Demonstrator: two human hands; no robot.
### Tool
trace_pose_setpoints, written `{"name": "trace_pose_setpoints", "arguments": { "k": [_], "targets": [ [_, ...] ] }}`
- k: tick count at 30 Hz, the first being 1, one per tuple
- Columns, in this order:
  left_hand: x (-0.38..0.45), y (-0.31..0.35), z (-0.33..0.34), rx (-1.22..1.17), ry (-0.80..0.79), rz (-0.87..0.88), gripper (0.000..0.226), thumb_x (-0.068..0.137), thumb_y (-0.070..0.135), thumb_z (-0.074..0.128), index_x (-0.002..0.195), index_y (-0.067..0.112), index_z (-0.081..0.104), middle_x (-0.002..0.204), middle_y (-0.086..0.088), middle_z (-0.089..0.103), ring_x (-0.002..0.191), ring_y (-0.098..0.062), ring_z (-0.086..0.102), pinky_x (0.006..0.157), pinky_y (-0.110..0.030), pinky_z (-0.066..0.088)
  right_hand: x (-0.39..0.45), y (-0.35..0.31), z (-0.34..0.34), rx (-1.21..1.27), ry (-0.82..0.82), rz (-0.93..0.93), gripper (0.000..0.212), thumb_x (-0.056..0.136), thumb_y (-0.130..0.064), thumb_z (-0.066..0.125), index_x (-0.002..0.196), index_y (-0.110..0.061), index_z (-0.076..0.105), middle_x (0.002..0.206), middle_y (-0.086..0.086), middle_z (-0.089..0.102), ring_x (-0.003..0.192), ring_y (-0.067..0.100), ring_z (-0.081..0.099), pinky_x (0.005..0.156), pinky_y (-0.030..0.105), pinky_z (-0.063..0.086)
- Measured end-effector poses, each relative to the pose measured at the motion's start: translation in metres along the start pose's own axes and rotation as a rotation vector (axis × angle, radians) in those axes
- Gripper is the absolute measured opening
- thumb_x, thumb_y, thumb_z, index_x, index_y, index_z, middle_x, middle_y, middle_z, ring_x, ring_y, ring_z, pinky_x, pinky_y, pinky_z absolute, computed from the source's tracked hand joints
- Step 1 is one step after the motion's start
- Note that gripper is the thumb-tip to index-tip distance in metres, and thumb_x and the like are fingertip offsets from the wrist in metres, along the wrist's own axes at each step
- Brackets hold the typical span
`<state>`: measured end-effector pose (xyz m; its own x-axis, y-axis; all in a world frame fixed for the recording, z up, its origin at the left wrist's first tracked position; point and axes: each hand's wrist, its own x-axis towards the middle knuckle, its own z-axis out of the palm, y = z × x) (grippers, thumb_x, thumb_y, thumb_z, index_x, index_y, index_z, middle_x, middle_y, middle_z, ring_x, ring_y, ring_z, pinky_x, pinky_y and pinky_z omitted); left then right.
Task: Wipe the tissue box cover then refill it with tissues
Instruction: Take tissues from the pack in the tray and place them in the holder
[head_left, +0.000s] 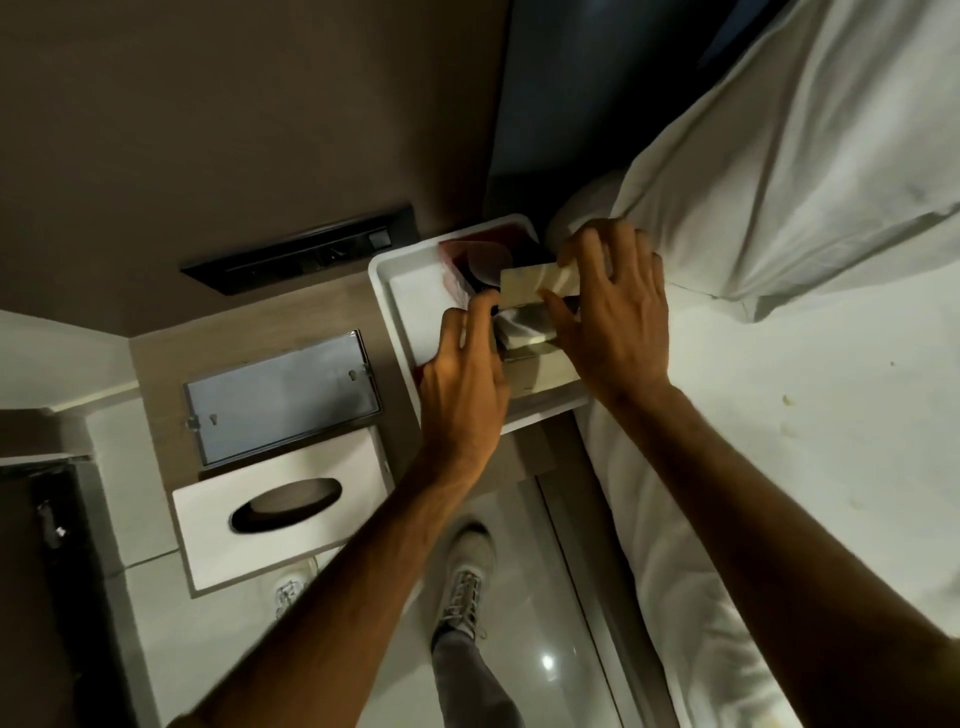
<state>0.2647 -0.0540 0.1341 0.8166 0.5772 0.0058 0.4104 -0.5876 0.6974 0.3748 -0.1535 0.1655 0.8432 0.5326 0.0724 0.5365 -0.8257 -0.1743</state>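
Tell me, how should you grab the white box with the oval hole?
Probably by its two long sides, coming from above. The box lies flat with the oval hole facing up, and nothing sits on it. Its long sides look narrow enough for one hand to span; the wide top offers no edge to pinch.

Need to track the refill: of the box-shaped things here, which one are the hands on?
The tissue pack in the white tray by the bed. Both hands, left and right, touch it; the white cover with the oval slot lies untouched.

tissue pack (524, 312) partly hidden by both hands, forearms cut off below
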Motion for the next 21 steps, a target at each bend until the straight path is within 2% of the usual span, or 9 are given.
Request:
{"name": "trace_pose_setpoints", "arguments": {
  "k": [2, 5, 8, 12, 14, 16, 17, 19, 21],
  "targets": [
    [0.000, 0.000, -0.001, 0.011, -0.031, 0.008, 0.047, 0.098, 0.016, 0.047, 0.144, 0.015, 0.055, 0.128, -0.013, 0.063, 0.107, -0.032, 0.071, 0.083, -0.047, 0.064, -0.005, 0.000, 0.005, -0.079, 0.000, 0.013, 0.041, 0.092, -0.039, 0.066, 0.125, -0.016, 0.060, 0.137, 0.015, 0.053, 0.120, 0.034, 0.052, 0.098, 0.041, 0.048],
    [0.000, -0.001, 0.000, 0.039, -0.067, -0.004, 0.050, 0.096, 0.010, 0.053, 0.145, 0.016, 0.056, 0.135, -0.014, 0.058, 0.108, -0.033, 0.070, 0.088, -0.047, 0.063, -0.014, 0.001, 0.015, -0.117, 0.056, 0.031, 0.036, 0.088, -0.037, 0.070, 0.118, -0.016, 0.064, 0.124, 0.013, 0.057, 0.109, 0.031, 0.054, 0.087, 0.038, 0.049],
    [0.001, -0.002, 0.000, 0.025, -0.036, 0.004, 0.049, 0.092, 0.012, 0.050, 0.140, 0.015, 0.061, 0.130, -0.014, 0.059, 0.094, -0.029, 0.072, 0.085, -0.044, 0.065, -0.024, 0.005, 0.023, -0.127, 0.025, 0.085, 0.042, 0.088, -0.042, 0.067, 0.120, -0.016, 0.059, 0.121, 0.012, 0.055, 0.105, 0.029, 0.052, 0.085, 0.037, 0.049],
    [0.007, -0.003, 0.000, -0.021, -0.011, 0.003, 0.050, 0.090, -0.002, 0.061, 0.137, 0.016, 0.064, 0.124, -0.013, 0.059, 0.077, -0.022, 0.068, 0.077, -0.037, 0.066, -0.037, 0.016, 0.028, -0.115, -0.078, 0.140, 0.045, 0.091, -0.037, 0.063, 0.128, -0.014, 0.054, 0.125, 0.011, 0.053, 0.106, 0.028, 0.051, 0.086, 0.037, 0.050],
    [0.010, -0.001, -0.001, -0.031, 0.005, -0.012, 0.050, 0.091, -0.004, 0.060, 0.136, 0.016, 0.065, 0.124, -0.012, 0.058, 0.079, -0.022, 0.068, 0.086, -0.037, 0.065, -0.039, 0.016, 0.026, -0.078, -0.055, 0.163, 0.037, 0.091, -0.028, 0.062, 0.125, -0.014, 0.055, 0.119, 0.010, 0.054, 0.100, 0.026, 0.051, 0.079, 0.036, 0.052],
    [0.012, 0.001, -0.002, -0.019, 0.028, -0.029, 0.049, 0.092, -0.004, 0.061, 0.136, 0.017, 0.065, 0.124, -0.013, 0.058, 0.086, -0.022, 0.069, 0.101, -0.027, 0.053, -0.040, 0.015, 0.021, -0.034, -0.015, 0.173, 0.033, 0.091, -0.022, 0.061, 0.123, -0.014, 0.056, 0.114, 0.010, 0.054, 0.094, 0.026, 0.051, 0.070, 0.036, 0.053],
    [0.014, 0.002, -0.003, -0.014, 0.035, -0.037, 0.049, 0.092, -0.004, 0.061, 0.136, 0.017, 0.065, 0.124, -0.013, 0.058, 0.089, -0.020, 0.069, 0.102, -0.021, 0.045, -0.041, 0.016, 0.019, -0.013, -0.003, 0.176, 0.033, 0.091, -0.022, 0.061, 0.123, -0.013, 0.056, 0.113, 0.010, 0.055, 0.093, 0.026, 0.052, 0.067, 0.036, 0.053],
    [0.016, 0.004, -0.005, -0.003, 0.031, -0.051, 0.048, 0.094, -0.002, 0.059, 0.137, 0.018, 0.064, 0.125, -0.011, 0.058, 0.089, -0.012, 0.064, 0.099, -0.008, 0.038, -0.040, 0.020, 0.014, 0.024, 0.004, 0.195, 0.034, 0.093, -0.021, 0.063, 0.125, -0.013, 0.054, 0.115, 0.011, 0.055, 0.094, 0.027, 0.055, 0.064, 0.036, 0.055],
    [0.017, 0.004, -0.006, -0.011, 0.032, -0.063, 0.048, 0.095, -0.002, 0.056, 0.138, 0.018, 0.063, 0.125, -0.010, 0.057, 0.087, -0.008, 0.057, 0.094, -0.003, 0.039, -0.039, 0.023, 0.011, 0.058, 0.006, 0.239, 0.034, 0.096, -0.019, 0.062, 0.128, -0.013, 0.053, 0.118, 0.011, 0.056, 0.092, 0.026, 0.057, 0.063, 0.036, 0.056]
  ]
}}
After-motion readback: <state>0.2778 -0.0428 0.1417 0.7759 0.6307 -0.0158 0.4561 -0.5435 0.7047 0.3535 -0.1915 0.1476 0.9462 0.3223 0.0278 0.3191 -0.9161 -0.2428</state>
